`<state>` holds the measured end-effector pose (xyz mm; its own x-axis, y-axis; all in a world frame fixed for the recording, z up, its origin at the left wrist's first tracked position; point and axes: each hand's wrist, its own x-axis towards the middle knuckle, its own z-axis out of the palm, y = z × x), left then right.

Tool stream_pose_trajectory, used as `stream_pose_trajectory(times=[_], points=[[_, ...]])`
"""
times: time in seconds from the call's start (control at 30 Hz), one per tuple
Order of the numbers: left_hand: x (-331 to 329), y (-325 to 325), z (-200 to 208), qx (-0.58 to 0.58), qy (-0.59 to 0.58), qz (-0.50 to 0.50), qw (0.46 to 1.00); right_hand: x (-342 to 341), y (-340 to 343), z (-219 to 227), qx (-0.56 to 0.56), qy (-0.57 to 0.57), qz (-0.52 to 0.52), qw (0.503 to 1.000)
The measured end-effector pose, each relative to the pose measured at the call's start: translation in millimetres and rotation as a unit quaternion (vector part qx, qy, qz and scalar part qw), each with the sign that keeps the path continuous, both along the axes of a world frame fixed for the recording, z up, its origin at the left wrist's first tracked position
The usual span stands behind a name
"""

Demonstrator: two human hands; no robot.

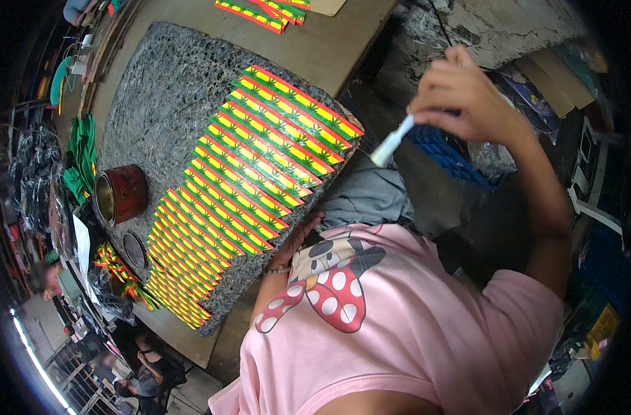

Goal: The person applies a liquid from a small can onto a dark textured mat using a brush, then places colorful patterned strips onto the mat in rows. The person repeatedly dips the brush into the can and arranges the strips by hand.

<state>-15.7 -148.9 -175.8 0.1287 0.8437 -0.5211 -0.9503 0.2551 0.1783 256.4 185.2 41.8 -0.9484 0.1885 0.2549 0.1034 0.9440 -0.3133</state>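
Note:
My right hand [460,93] is raised off the right side of the work board, closed around the handle of a white flat brush [393,142] whose bristles point down and left. Low at the board's near edge, my left hand [303,234] lies by my waist, partly hidden, its fingers unclear. Many strips [253,159] in red, yellow and green with dark leaf prints lie in slanted, staggered rows on a mottled grey board [170,76]. Part of the strips shines as if wet. An open, stained red can [122,194] stands on the board's left, beside a round dark lid [134,249].
More printed strips [260,12] lie on the brown table [329,41] beyond the board. Green cloth [81,159] and a pile of coloured strips [115,270] sit to the left. A blue crate [447,155] stands low on the right. Other people [146,377] sit at lower left.

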Motion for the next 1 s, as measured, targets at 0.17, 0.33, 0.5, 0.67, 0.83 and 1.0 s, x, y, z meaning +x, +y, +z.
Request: stream_pose_trajectory(times=[0.17, 0.33, 0.5, 0.67, 0.83, 1.0], points=[[4.9, -3.4, 11.1, 0.032, 0.184, -0.062, 0.981, -39.4, 17.3, -18.1, -0.029, 0.104, -0.037, 0.993], [8.8, -5.2, 12.8, -0.007, 0.180, -0.038, 0.983, -46.1, 10.2, -53.0, -0.105, 0.041, -0.040, 0.993], [13.8, -5.7, 16.7, 0.006, 0.157, -0.013, 0.987, -8.4, -2.6, -58.4, -0.141, 0.012, -0.030, 0.989], [12.5, -3.7, 20.8, 0.078, 0.147, -0.018, 0.986, -3.5, -7.7, -52.0, -0.204, 0.052, -0.049, 0.976], [11.7, -3.9, 21.8, 0.039, 0.180, -0.058, 0.981, -6.8, -15.3, -26.6, -0.152, -0.124, -0.014, 0.980], [14.1, -11.4, 23.2, 0.062, -0.006, 0.067, 0.996, -32.2, -13.4, 2.5, -0.118, 0.020, -0.044, 0.992]])
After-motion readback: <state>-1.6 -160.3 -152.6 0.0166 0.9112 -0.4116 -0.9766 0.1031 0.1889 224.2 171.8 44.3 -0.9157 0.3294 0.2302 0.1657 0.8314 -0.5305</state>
